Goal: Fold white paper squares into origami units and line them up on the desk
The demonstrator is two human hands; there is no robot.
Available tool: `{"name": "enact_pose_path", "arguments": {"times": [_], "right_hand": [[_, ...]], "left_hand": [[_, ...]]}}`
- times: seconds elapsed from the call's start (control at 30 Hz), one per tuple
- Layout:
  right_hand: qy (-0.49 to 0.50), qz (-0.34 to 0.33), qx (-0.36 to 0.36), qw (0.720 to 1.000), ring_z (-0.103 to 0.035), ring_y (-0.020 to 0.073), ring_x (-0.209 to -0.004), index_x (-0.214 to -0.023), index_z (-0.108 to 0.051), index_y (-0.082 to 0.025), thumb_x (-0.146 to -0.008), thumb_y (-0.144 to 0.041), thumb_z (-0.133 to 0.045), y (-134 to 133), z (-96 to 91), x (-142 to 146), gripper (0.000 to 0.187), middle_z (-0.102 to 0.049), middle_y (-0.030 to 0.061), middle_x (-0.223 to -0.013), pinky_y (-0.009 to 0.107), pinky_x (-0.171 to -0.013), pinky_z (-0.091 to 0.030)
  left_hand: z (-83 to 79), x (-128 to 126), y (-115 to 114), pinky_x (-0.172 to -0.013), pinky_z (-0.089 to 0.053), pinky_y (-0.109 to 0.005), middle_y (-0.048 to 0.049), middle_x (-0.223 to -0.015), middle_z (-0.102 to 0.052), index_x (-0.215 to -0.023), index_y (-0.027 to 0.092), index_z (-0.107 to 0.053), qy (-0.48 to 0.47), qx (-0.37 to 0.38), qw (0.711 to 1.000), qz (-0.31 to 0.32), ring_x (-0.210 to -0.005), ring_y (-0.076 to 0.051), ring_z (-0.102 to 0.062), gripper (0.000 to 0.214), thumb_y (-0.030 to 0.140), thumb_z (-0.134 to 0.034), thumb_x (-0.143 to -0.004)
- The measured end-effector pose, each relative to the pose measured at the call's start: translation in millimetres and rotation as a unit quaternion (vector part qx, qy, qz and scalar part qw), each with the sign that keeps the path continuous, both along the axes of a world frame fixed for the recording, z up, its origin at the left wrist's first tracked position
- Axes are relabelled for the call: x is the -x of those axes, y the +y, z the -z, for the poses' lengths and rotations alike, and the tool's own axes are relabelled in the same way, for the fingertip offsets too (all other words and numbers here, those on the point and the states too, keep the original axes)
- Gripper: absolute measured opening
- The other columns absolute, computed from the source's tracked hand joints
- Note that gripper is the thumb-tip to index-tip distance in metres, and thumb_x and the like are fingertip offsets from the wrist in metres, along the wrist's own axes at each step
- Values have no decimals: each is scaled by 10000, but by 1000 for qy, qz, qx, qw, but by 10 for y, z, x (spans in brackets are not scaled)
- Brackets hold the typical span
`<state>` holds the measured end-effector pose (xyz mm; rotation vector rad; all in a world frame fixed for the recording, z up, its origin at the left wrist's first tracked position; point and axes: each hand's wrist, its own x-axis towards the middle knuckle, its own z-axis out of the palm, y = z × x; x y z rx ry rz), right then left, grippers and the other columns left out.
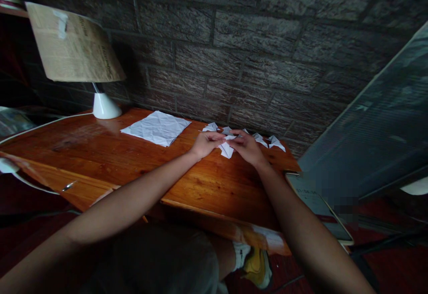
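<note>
Ok, mid-frame: left hand [204,144] & right hand [248,148], fingers pinched narrow on folded paper piece [227,150]. Best align edges first, then crease firm vs table [133,160].

Free room and obstacles on the table [100,160]. A broad bare strip is left along the near edge, bounded at far left by the lamp [105,106]. A creased sheet [156,128] lies flat mid-table. Behind the left hand [204,144] and right hand [247,148], pinched on a folded piece [227,150], passage is narrowed by paper figures [276,142] near the brick wall [234,62].
</note>
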<state>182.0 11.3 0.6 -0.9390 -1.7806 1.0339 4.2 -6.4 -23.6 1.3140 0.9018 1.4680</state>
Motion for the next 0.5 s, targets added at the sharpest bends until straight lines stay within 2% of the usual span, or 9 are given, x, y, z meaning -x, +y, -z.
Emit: {"name": "enact_pose_path", "arguments": {"times": [0.07, 0.2, 0.33, 0.5], "right_hand": [[25, -10, 51, 998, -671, 173, -698, -1061, -643, -214, -647, -319, -787, -2, 12, 8, 451, -728, 0, -767, 305, -662, -545], [55, -4, 117, 992, -676, 178, -743, -996, -678, -208, -606, -295, -821, -17, 23, 20, 424, -728, 12, -799, 318, -688, -555], [47, -45, 98, 993, -664, 164, -745, -870, -725, -186, -632, -330, -808, -18, 6, 15, 290, -744, 26, -846, 308, -735, -532], [61, -47, 71, 995, -658, 168, -750, -827, -729, -192, -632, -369, -809, -22, -31, 3, 276, -753, 19, -846, 310, -751, -515]], "left_hand": [[-9, 10, -10, -702, -516, -311, -68, -796, -756, -834, 135, -778, -22, 27, 999, -2, -719, -175, -665, 427, 397, -900, -519], [-44, 32, -31, -718, -509, -313, -74, -842, -757, -855, 147, -779, -29, 56, 998, -9, -764, -183, -667, 437, 382, -904, -509], [-92, 57, -50, -730, -496, -306, -60, -814, -756, -844, 158, -787, -11, 60, 998, -12, -756, -174, -656, 391, 355, -896, -525], [-119, 86, -52, -773, -492, -318, -51, -766, -755, -776, 156, -789, 2, 53, 998, 26, -741, -173, -654, 338, 359, -896, -528]]}}
